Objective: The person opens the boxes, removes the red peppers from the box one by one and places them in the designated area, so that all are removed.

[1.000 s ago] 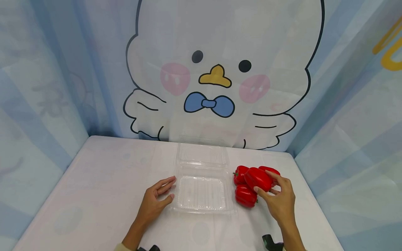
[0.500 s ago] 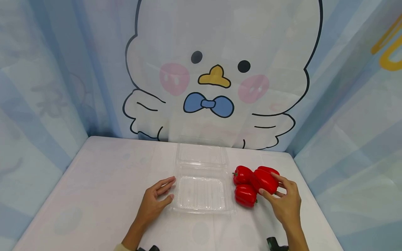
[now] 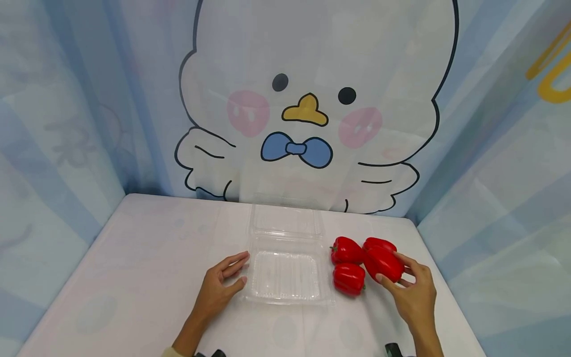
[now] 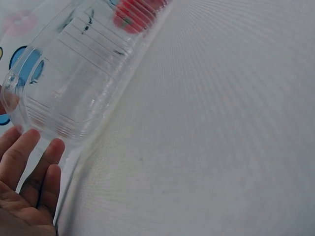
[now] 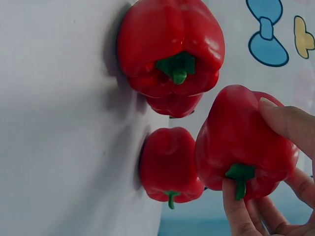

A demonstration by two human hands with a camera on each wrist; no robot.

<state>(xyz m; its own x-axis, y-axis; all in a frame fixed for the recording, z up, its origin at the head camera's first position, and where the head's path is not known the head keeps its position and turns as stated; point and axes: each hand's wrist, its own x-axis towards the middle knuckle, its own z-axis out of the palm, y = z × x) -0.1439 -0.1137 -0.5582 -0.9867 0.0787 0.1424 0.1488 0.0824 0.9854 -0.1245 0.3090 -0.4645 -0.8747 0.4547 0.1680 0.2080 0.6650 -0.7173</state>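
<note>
My right hand [image 3: 412, 292] grips a red bell pepper [image 3: 384, 264] by its sides, thumb and fingers round it. In the right wrist view this pepper's green stem [image 5: 240, 183] shows beside a fingertip, with the pepper raised off the table. Close to it lie three more red bell peppers: one front left [image 3: 349, 279], one back left [image 3: 346, 250] and one behind [image 3: 379, 243]. My left hand [image 3: 220, 285] rests at the left edge of a clear plastic clamshell container [image 3: 285, 300], fingers loosely extended with their tips right at its wall.
The container's lid [image 3: 287, 220] lies folded open toward the back, near the curtain [image 3: 308, 183] with its printed chick. A white cloth covers the table [image 3: 156, 258]. Curtains also stand along both sides.
My right hand has moved right and toward me with its bell pepper, away from the two left peppers, uncovering more of the back left one. My left hand and the container have stayed put.
</note>
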